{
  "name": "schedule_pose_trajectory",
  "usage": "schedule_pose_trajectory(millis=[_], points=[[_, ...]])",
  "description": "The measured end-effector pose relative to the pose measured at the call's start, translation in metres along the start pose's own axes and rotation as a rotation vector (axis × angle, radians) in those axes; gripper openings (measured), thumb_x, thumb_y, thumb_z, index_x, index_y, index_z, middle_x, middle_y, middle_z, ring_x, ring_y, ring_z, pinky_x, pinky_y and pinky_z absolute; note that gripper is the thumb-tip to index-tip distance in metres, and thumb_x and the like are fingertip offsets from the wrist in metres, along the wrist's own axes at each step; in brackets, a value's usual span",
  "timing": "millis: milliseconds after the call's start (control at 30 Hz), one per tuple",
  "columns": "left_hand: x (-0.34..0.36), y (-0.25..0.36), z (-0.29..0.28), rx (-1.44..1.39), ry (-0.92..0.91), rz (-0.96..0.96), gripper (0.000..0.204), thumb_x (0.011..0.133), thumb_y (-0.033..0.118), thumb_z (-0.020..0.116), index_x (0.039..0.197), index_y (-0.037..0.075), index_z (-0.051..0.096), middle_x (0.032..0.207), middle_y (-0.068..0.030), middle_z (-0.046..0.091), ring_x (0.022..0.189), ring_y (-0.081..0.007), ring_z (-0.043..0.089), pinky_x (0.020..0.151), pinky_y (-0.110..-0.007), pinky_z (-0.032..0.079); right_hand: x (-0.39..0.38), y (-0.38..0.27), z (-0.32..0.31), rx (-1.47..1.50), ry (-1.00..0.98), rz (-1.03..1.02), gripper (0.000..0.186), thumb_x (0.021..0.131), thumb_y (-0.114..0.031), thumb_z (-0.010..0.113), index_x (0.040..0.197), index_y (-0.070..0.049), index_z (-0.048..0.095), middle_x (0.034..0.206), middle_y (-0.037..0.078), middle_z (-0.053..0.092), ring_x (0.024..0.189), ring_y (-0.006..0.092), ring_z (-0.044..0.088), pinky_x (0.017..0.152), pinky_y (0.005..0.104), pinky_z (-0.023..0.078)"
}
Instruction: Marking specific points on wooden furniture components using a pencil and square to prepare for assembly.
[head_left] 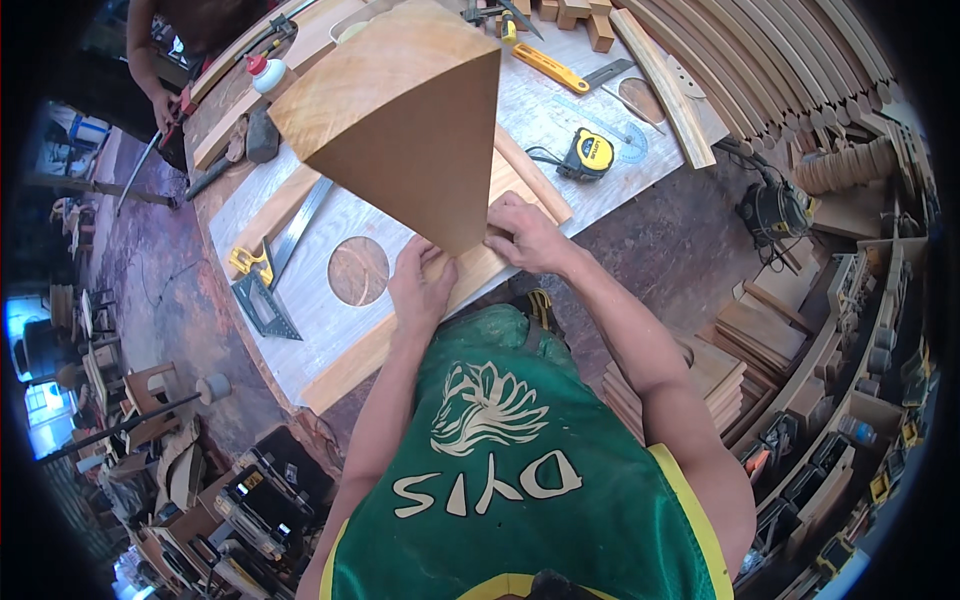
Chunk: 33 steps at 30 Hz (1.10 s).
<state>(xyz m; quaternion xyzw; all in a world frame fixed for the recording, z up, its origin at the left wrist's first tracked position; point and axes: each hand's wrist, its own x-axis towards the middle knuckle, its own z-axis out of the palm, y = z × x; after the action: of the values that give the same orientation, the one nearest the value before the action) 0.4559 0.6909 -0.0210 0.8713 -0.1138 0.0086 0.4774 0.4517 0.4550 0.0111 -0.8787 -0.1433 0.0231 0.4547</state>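
Note:
A tall wooden box-like piece (410, 170) stands upright in front of me, its pale top face (390, 75) close to the camera and its near side darker. My left hand (422, 283) is closed at the lower left of its near side, the fingertips partly hidden. At the lower right corner, my right hand (525, 235) has its fingers curled against the piece. Under both hands runs a light wooden board (350, 362) along the near edge of the worktable (300, 345).
Right of the piece lie a yellow tape measure (590, 153), a clear protractor (632, 143) and a yellow-handled saw (550, 68). On the left are a combination square (285, 240), a black speed square (264, 306) and a mallet (263, 138). Another person's hand (165, 110) is at far left.

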Motion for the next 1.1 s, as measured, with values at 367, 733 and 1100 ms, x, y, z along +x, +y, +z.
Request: schedule_pose_trajectory(millis=[367,733,1100], points=[[0.001,-0.008,-0.003,0.009,-0.016,0.028,0.065,0.079,0.014,0.081,0.136,-0.001,0.054,0.117,-0.0133,0.075,0.119,-0.0322,0.065,0.104,-0.042,0.05,0.001,-0.005,0.002,0.026,0.034,-0.035,0.045,0.084,-0.005,0.072,0.128,-0.008,0.067,0.102,0.013,0.068,0.101,0.0308,0.059,0.093,0.0412,0.051],[0.002,-0.007,-0.004,0.052,-0.05,0.007,0.066,0.079,0.015,0.082,0.136,-0.002,0.054,0.112,-0.0119,0.076,0.117,-0.032,0.065,0.1,-0.042,0.051,0.0,0.004,0.006,0.053,0.093,-0.068,0.031,0.083,-0.004,0.072,0.114,-0.005,0.07,0.094,0.011,0.064,0.098,0.029,0.059,0.087,0.04,0.052],[0.002,0.001,-0.004,0.021,-0.024,0.014,0.061,0.079,0.014,0.084,0.132,0.002,0.059,0.109,-0.0118,0.077,0.112,-0.0318,0.068,0.097,-0.041,0.053,0.001,0.001,0.0,0.017,-0.025,0.018,0.049,0.085,-0.005,0.072,0.134,-0.007,0.067,0.107,0.014,0.071,0.105,0.0312,0.059,0.099,0.0407,0.05]])
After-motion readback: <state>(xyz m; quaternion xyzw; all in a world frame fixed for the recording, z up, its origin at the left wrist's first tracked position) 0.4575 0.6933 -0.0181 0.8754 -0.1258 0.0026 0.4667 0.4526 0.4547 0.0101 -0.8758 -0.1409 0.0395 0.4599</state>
